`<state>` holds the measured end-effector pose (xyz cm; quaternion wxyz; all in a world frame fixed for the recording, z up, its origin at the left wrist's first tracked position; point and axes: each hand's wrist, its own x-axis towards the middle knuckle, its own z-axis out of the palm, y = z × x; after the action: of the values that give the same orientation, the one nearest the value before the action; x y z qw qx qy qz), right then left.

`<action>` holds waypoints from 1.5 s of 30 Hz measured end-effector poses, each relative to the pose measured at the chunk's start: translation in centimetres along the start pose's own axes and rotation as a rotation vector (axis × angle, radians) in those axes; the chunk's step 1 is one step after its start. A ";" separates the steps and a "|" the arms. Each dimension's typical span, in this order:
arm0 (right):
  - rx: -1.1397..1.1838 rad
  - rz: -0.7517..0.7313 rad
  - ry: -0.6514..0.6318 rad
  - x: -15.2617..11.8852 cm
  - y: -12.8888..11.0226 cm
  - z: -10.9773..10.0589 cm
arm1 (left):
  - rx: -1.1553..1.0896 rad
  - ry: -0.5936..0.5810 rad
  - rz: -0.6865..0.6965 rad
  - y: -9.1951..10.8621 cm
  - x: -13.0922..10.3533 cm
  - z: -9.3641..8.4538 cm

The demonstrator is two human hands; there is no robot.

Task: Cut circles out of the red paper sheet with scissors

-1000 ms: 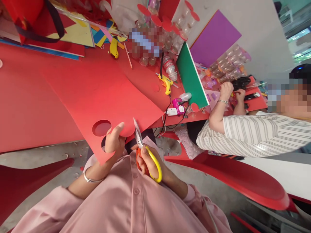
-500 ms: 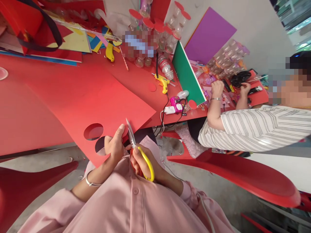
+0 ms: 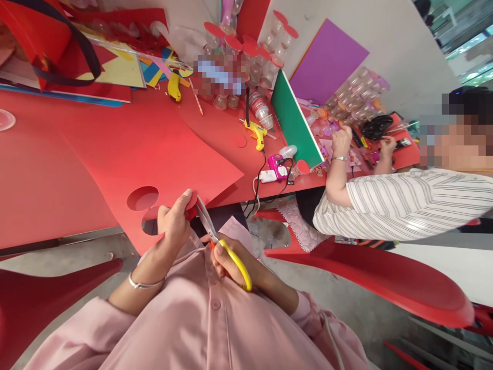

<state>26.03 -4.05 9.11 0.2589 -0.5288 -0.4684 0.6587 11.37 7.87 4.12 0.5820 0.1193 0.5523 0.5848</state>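
Note:
A large red sheet (image 3: 162, 149) lies partly on the red table and reaches over its front edge. Two round holes show near its lower corner. My left hand (image 3: 175, 221) pinches the sheet beside the holes, thumb on top. My right hand (image 3: 231, 259) grips scissors (image 3: 208, 222) with yellow and orange handles. The scissor blades point up and left, by the sheet's edge close to my left thumb, and look slightly parted.
A yellow glue gun (image 3: 256, 134), a pink adapter (image 3: 278, 167) with cables and plastic cups (image 3: 261, 109) stand beyond the sheet. A green board (image 3: 296, 121) rises on the right. Past it, a person in a striped shirt (image 3: 412, 203) works. Red chairs flank me.
Both hands have shifted slightly: the left one up and leftward with the sheet, the right one a little rightward and down with the scissors. The view has moved slightly too.

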 end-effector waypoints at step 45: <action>-0.072 -0.360 0.788 7.6 -0.5 0.4 | 0.016 -0.216 -0.069 -0.1 -1.5 -0.1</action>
<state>23.25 2.40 6.13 0.5102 -0.6585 -0.4410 0.3340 11.81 6.56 4.79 0.6571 0.1673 0.4948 0.5435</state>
